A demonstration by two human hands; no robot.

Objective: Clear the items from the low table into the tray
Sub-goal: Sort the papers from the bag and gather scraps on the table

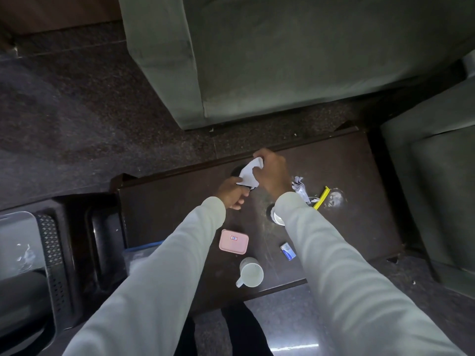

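On the dark low table (334, 160), both hands meet near the far edge over a white crumpled paper (249, 172). My right hand (272, 173) grips its upper end and my left hand (232, 192) pinches its lower end, above a dark round object (237, 171) that is mostly hidden. More crumpled white paper (300, 187) lies beside a yellow stick (321, 197). A small white cup (279, 217) peeks out beside my right sleeve. A pink lidded box (234, 241), a white mug (250, 272) and a small blue packet (288, 250) sit nearer me. A black tray (102, 240) stands left of the table.
A grey-green sofa (282, 60) stands beyond the table and another seat (437, 188) is to the right. A black perforated basket (51, 253) with a grey item sits at far left. A whitish stain (334, 199) marks the tabletop. The floor is dark stone.
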